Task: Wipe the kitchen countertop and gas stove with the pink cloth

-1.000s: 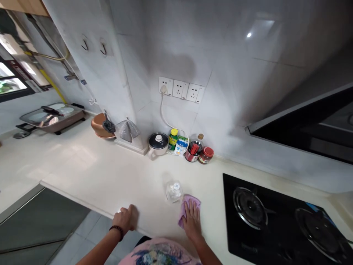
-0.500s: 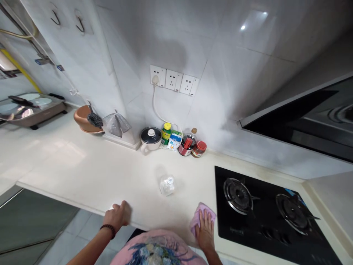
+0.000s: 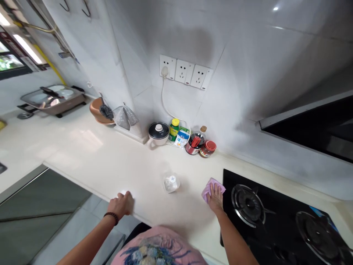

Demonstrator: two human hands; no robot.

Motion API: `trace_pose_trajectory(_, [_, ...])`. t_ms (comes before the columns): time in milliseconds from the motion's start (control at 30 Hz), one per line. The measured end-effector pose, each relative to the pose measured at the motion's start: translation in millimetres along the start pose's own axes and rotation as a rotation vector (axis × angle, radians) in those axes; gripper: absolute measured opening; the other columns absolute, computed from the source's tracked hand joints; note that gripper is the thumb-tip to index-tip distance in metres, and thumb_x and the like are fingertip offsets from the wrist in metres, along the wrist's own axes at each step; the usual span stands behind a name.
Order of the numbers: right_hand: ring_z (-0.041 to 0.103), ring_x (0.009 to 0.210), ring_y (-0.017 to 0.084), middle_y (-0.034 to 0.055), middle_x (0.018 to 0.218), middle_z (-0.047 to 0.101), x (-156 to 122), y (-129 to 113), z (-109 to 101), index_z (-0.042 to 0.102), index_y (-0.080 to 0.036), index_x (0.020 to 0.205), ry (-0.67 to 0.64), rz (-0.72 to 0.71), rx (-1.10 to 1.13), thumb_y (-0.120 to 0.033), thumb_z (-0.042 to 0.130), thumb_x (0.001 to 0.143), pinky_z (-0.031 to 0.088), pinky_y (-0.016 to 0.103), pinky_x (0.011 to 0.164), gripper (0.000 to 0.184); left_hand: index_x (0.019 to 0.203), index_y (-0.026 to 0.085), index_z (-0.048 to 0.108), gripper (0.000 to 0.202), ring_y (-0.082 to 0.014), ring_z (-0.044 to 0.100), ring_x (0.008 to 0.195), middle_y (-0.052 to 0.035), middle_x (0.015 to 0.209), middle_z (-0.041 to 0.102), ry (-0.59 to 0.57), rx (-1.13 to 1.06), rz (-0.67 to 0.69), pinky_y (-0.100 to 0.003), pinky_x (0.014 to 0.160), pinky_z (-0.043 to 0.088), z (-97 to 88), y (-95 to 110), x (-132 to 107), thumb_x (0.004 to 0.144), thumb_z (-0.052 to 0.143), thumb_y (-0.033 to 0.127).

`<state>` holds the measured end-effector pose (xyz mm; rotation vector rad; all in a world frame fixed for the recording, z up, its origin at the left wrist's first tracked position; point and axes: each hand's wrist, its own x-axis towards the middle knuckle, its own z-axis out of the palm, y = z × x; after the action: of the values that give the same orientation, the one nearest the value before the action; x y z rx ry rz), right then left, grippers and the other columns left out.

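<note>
So the pink cloth (image 3: 206, 188) is lying flat on the cream counter (image 3: 110, 162), right up against the left edge of the black gas hob (image 3: 278, 224). The right hand (image 3: 215, 194) is spread wide and flat on top of it, palm down, pressing rather than gripping. The left hand (image 3: 121, 205) is well apart from it at the front edge of the counter, fingers curled in, nothing in it, just leaning there with a dark bead bracelet (image 3: 111, 216) on the wrist.

Between the two hands, a bit further back, there's a small clear jar (image 3: 171, 183) standing on its own. Against the wall sit a little lidded pot (image 3: 158, 132), a yellow-capped bottle (image 3: 173, 129) and a red-lidded jar (image 3: 207, 148), under a row of sockets (image 3: 184, 71).

My take: keep the palm flat so the whole cloth stays in contact, work along the hob's rim where grime would collect, and steer around that jar so it doesn't get knocked.
</note>
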<state>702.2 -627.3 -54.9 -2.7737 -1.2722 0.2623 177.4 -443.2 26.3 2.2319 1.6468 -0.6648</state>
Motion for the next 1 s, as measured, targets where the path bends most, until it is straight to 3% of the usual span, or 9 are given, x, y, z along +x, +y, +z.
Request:
trace_pose_trajectory(200, [0.009, 0.162, 0.035, 0.0183, 0.175, 0.011, 68, -21, -22, 0.016, -0.015, 0.167, 0.007, 0.076, 0.042, -0.044, 0.016, 0.098, 0.01, 0.069, 0.126, 0.074, 0.145, 0.02, 0.044, 0.087, -0.034, 0.071, 0.11, -0.0174, 0.13, 0.062, -0.009, -0.014, -0.026, -0.044, 0.094, 0.049, -4.3, 2, -3, 0.067, 0.079, 0.032])
trace_pose_trajectory(333, [0.007, 0.162, 0.036, 0.0214, 0.175, 0.006, 78, -55, -19, 0.007, -0.015, 0.167, 0.012, 0.087, 0.047, -0.044, 0.012, 0.099, 0.004, 0.073, 0.124, 0.074, 0.144, 0.02, 0.045, 0.085, -0.0352, 0.07, 0.112, -0.0184, 0.13, 0.062, -0.003, -0.015, -0.035, -0.045, 0.096, 0.049, -4.9, 3, -3, 0.067, 0.081, 0.032])
trace_pose_trajectory(433, [0.002, 0.163, 0.033, 0.0129, 0.177, 0.005, 57, -86, -8, 0.011, -0.021, 0.168, -0.008, 0.008, 0.042, -0.046, 0.019, 0.099, 0.006, 0.063, 0.128, 0.073, 0.142, 0.021, 0.047, 0.083, -0.0357, 0.071, 0.111, -0.0186, 0.129, 0.063, -0.004, -0.01, -0.037, -0.045, 0.095, 0.049, -3.2, 2, -2, 0.067, 0.081, 0.033])
trace_pose_trajectory(633, [0.0, 0.163, 0.028, 0.003, 0.178, 0.005, -22, -128, 15, 0.02, -0.026, 0.167, -0.04, -0.154, 0.021, -0.041, 0.029, 0.099, 0.006, 0.053, 0.13, 0.07, 0.138, 0.018, 0.049, 0.076, -0.0363, 0.072, 0.108, -0.0208, 0.127, 0.064, -0.001, -0.005, -0.013, -0.045, 0.093, 0.05, 0.6, 0, 2, 0.068, 0.078, 0.032])
trace_pose_trajectory(800, [0.0, 0.164, 0.028, 0.0034, 0.178, 0.006, -81, -123, 28, 0.022, -0.025, 0.166, -0.016, -0.223, -0.03, -0.038, 0.031, 0.1, 0.009, 0.052, 0.131, 0.069, 0.139, 0.017, 0.048, 0.079, -0.0352, 0.072, 0.107, -0.0216, 0.127, 0.064, 0.002, 0.006, 0.014, -0.044, 0.093, 0.05, -1.4, -1, 0, 0.068, 0.079, 0.033])
trace_pose_trajectory(1000, [0.001, 0.164, 0.027, 0.0028, 0.178, 0.009, -130, -97, 36, 0.021, -0.026, 0.166, 0.002, -0.115, -0.02, -0.038, 0.028, 0.1, 0.013, 0.052, 0.131, 0.067, 0.139, 0.014, 0.049, 0.077, -0.0344, 0.073, 0.106, -0.0227, 0.124, 0.065, 0.0, 0.023, 0.03, -0.043, 0.09, 0.05, -9.1, 2, -3, 0.069, 0.076, 0.033])
